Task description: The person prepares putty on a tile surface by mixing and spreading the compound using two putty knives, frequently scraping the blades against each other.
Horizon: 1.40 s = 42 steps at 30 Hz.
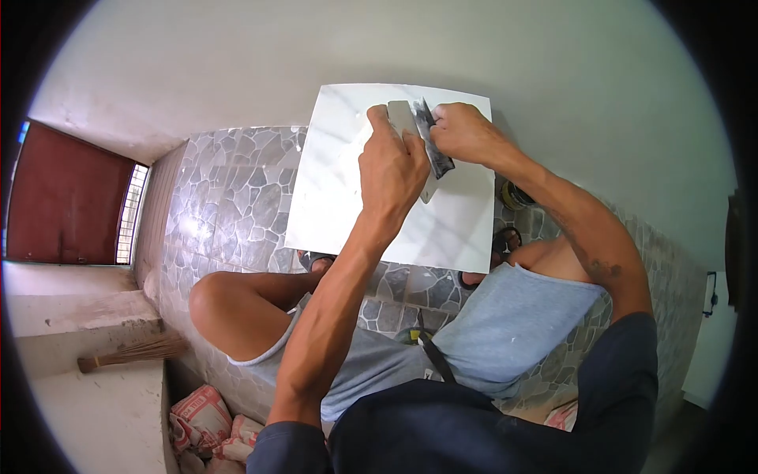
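Observation:
A large white panel with faint grey marbling (332,197) lies flat in front of my knees. Above it, my left hand (390,170) is closed around a narrow, flat grey strip (400,117), whose lower end shows below the fingers. My right hand (464,134) pinches a dark, smeared flat blade (439,160) and holds it slanted along the strip's right side. The two pieces are very close together, and I cannot tell whether they touch. Fingers hide part of both.
Stone-patterned floor tiles (237,197) surround the panel, and a pale wall (237,63) rises behind it. A dark round container (515,196) stands by its right edge. At lower left are a stick broom (134,353) and red-and-white sacks (203,415). A dark red door (71,193) is farther left.

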Each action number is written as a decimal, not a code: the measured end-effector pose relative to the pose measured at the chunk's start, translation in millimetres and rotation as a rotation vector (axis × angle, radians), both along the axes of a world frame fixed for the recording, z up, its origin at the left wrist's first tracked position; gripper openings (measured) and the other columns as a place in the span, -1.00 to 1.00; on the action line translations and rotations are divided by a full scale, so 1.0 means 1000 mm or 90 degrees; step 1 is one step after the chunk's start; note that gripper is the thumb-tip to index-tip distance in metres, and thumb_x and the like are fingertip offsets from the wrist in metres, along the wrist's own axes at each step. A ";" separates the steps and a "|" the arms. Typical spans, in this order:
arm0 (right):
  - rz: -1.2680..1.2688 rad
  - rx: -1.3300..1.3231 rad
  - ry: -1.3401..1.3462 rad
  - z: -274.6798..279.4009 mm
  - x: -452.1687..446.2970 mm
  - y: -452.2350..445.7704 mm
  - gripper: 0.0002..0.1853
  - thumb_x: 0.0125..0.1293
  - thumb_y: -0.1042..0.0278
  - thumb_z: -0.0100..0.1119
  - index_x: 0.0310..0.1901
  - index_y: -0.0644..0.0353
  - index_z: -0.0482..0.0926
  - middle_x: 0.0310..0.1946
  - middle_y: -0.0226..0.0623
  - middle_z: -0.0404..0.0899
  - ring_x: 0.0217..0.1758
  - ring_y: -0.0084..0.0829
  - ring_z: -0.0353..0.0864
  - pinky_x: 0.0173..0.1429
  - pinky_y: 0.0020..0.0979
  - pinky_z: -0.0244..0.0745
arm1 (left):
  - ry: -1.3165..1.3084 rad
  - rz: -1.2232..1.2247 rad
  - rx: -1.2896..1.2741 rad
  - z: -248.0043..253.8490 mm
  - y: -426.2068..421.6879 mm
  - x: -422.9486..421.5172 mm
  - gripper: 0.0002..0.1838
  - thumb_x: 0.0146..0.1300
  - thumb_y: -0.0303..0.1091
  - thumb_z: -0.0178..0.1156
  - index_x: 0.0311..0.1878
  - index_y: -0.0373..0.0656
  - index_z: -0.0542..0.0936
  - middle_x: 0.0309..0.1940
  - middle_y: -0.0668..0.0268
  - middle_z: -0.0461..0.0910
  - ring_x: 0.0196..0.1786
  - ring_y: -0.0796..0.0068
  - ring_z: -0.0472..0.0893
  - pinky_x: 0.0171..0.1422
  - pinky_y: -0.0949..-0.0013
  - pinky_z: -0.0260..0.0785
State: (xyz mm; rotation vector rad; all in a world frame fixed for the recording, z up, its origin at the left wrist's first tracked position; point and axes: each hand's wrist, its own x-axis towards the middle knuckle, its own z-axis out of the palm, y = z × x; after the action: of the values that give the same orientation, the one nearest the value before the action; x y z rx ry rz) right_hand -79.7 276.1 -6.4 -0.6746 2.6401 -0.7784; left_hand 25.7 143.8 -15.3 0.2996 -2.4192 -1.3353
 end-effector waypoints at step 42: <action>-0.004 -0.130 0.016 0.036 0.021 0.025 -0.60 0.29 0.43 0.12 0.11 0.48 0.57 -0.43 -0.27 0.68 -0.46 -0.50 0.54 -0.31 -0.36 0.47 | 0.099 -0.051 -0.152 0.026 -0.026 0.000 -0.58 0.35 -0.39 0.25 0.23 -0.21 0.43 -0.37 0.10 0.65 -0.43 0.26 0.64 -0.26 0.18 0.49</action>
State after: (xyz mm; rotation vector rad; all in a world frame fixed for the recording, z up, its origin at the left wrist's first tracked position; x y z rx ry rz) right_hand -58.8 300.7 30.0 -0.7329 2.6086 -1.0588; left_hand 25.5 117.4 10.4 0.0348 -2.4476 -1.0440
